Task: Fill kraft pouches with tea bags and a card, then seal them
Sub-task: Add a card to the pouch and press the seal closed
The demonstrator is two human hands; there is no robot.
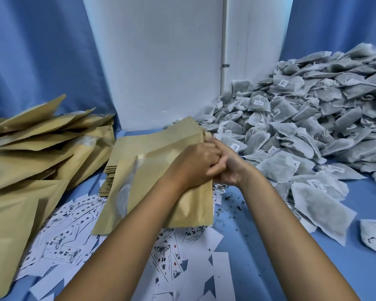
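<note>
Two bare forearms, no sleeves, watch or rings showing. They enter from 6 o'clock; left hand (195, 164) and right hand (227, 164) ungloved.

Printed cards (62, 250) lie scattered across the blue table (269, 257), each bearing black brush-style characters, a small ink drawing and a red seal mark; the characters are too blurred to read with certainty; small white labels (283, 83) sit on several tea bags (313, 127) in the heap at right, carrying dark print too fine to make out; no brand, number or sign is legible anywhere else.
</note>
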